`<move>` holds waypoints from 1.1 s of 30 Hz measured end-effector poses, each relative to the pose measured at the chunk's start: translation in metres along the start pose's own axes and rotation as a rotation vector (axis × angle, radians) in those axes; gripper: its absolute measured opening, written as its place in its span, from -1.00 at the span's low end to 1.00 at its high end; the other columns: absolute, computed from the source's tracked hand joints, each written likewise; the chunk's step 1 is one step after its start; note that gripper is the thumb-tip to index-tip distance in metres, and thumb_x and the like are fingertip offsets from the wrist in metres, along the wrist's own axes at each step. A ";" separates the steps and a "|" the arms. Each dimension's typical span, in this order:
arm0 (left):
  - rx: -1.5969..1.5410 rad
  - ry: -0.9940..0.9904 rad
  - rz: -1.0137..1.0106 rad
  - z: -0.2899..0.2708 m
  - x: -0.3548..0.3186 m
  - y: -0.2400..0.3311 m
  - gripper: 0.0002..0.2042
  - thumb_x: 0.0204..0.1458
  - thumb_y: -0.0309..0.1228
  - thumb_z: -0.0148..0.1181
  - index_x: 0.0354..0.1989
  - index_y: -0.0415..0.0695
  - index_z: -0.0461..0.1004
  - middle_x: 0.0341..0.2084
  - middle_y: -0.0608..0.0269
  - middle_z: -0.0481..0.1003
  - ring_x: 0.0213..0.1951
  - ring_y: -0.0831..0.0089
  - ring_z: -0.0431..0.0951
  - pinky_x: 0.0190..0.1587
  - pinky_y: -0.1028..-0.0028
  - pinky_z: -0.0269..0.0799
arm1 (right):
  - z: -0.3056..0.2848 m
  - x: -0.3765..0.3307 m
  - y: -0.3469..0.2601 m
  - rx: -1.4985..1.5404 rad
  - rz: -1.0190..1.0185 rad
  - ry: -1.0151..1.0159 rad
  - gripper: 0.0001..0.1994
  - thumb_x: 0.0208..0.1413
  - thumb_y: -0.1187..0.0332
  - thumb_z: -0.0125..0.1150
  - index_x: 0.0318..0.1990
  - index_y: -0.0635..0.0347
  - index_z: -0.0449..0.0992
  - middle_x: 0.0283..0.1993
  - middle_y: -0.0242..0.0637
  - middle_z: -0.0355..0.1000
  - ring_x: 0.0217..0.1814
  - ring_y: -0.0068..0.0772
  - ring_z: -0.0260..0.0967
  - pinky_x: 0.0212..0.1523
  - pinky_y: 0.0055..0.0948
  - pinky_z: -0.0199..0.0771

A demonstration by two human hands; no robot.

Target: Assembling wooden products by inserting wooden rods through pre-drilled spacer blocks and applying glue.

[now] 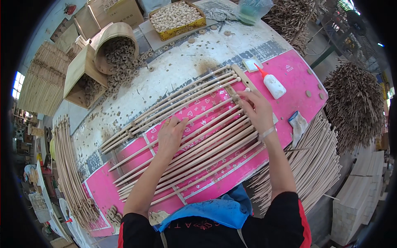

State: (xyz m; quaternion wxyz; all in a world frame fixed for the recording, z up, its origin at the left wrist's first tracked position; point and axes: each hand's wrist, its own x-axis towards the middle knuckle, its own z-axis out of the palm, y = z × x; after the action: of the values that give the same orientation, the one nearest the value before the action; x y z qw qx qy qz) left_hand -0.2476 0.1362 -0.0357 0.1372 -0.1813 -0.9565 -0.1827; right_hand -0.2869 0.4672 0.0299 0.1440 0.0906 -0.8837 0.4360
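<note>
Several long, pale wooden rods (206, 142) lie side by side, slanting across a pink patterned sheet in front of me. My left hand (170, 134) is closed, its fingers curled on one rod partway along its length. At the far right end of the rods, my right hand (257, 109) pinches a small wooden piece (236, 98) against a rod's tip; the fingers partly hide it. Finished-looking rods with round wooden balls (236, 78) on their ends lie beyond, close to a wooden strip (243, 75). A white glue bottle (274, 86) with a red nozzle lies right of my right hand.
A yellow crate (182, 28) of wooden balls stands at the back. Wooden rings spill from a round tub (117, 45) and a square box (84, 80). Rod bundles (72, 173) lie left, with more (306, 165) at right. A cloth (297, 128) hangs at the table edge.
</note>
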 end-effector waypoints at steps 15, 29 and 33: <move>-0.024 -0.044 -0.013 0.001 -0.001 -0.002 -0.67 0.17 -0.43 0.38 0.13 0.00 0.71 -0.28 0.21 0.49 -0.15 0.18 0.56 -0.17 0.20 0.56 | 0.021 0.060 0.067 -0.400 -0.098 -0.391 -0.71 0.09 0.34 0.46 0.00 -0.06 0.77 -0.10 -0.22 0.54 0.01 -0.06 0.58 0.01 -0.07 0.62; 0.238 0.112 -0.033 -0.023 -0.008 -0.066 -0.56 0.11 -0.55 0.27 0.20 0.02 0.65 -0.12 0.23 0.55 0.00 0.20 0.58 0.09 0.19 0.46 | 0.019 0.039 0.025 -0.108 -0.089 -0.308 -0.69 0.24 0.34 0.43 0.13 0.07 0.72 -0.27 -0.25 0.47 -0.27 -0.33 0.53 -0.21 -0.34 0.54; 0.218 0.160 0.003 -0.031 -0.006 -0.059 -0.54 0.09 -0.59 0.23 0.18 0.01 0.66 -0.15 0.23 0.54 -0.03 0.20 0.58 0.06 0.20 0.48 | 0.040 0.015 -0.004 -0.003 -0.186 -0.300 -0.73 0.30 0.34 0.40 0.11 0.13 0.71 -0.29 -0.23 0.49 -0.29 -0.35 0.54 -0.27 -0.36 0.53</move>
State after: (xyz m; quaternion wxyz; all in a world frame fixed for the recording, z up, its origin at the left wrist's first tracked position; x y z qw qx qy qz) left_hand -0.2595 0.0712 -0.0273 0.2324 -0.1516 -0.9564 -0.0913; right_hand -0.3070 0.4326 0.0143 0.0503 0.2360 -0.8838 0.4008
